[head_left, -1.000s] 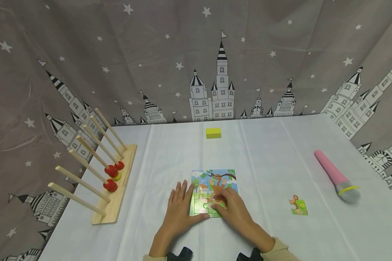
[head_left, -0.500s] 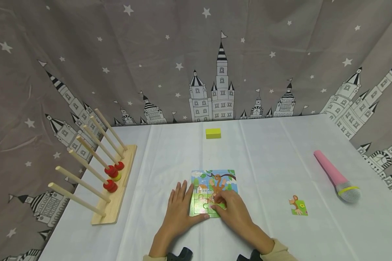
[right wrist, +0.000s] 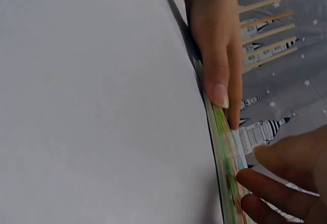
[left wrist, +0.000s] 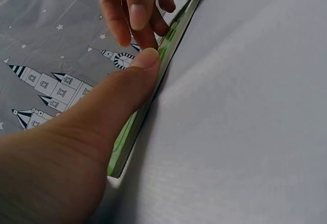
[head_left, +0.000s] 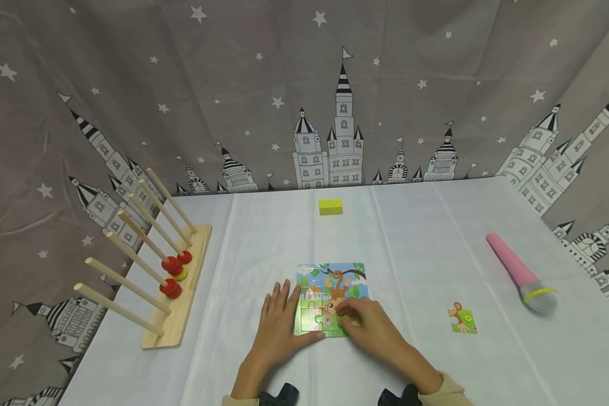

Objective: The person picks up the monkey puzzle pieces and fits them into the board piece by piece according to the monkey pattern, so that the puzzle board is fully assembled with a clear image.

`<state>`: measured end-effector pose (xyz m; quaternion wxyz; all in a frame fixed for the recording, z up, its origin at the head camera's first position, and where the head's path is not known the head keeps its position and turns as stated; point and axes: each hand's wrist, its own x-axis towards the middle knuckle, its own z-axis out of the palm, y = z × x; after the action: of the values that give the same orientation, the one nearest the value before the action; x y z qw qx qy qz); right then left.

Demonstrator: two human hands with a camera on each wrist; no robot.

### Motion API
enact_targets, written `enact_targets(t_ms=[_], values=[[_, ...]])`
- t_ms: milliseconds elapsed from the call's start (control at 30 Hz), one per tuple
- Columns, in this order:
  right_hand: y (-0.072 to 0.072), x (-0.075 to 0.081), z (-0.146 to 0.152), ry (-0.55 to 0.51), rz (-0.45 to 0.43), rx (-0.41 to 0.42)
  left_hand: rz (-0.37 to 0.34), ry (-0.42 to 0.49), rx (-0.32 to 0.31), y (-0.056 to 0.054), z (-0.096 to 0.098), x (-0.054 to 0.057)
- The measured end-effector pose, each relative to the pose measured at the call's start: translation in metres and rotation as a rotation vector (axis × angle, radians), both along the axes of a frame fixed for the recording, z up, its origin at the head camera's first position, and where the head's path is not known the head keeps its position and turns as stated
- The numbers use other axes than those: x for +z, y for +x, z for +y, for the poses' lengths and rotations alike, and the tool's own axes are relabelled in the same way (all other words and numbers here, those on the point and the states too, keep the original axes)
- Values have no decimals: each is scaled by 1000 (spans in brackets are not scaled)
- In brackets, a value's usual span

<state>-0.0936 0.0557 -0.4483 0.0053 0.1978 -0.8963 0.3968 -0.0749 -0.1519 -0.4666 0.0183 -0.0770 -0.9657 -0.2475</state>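
A jigsaw puzzle (head_left: 330,283) with a monkey hanging from a branch lies on the white table. My left hand (head_left: 279,330) rests along its left side, fingers extended and thumb at the near edge. Over the lower right part of the puzzle is my right hand (head_left: 373,327), its fingertips at the picture. The right wrist view shows that hand's thumb apart from its fingers, nothing between them. The puzzle's lower right corner is hidden beneath it. A loose puzzle piece (head_left: 462,318) with a brown mouse and yellow flower lies farther right.
On the left stands a wooden peg stand (head_left: 195,265) with several upright pegs and a few red and yellow rings. A yellow block (head_left: 330,207) sits toward the back. A pink toy microphone (head_left: 513,260) lies at the right. Behind hangs a grey castle-print curtain (head_left: 264,79).
My right hand has shifted slightly right and loosened its thumb-and-finger pinch, uncovering more of the monkey's face. The left hand stays where it was.
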Motion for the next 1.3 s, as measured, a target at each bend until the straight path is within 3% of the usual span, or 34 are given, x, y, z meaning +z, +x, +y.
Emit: enact_targets(t_ms=[167, 567, 800, 967, 1167, 1300], values=[[1, 1, 23, 2, 3, -46, -6, 15, 7, -1, 0, -1], [8, 16, 125, 113, -101, -354, -17, 19, 13, -2, 0, -3], [15, 10, 174, 176, -77, -492, -34, 16, 20, -1, 0, -2], [19, 2, 190, 210, -124, -598, -42, 30, 16, 0, 1, -1], [18, -4, 194, 243, -187, -626, -43, 26, 21, 0, 1, -1], [17, -4, 194, 254, -191, -557, -40, 22, 21, 0, 1, 0]])
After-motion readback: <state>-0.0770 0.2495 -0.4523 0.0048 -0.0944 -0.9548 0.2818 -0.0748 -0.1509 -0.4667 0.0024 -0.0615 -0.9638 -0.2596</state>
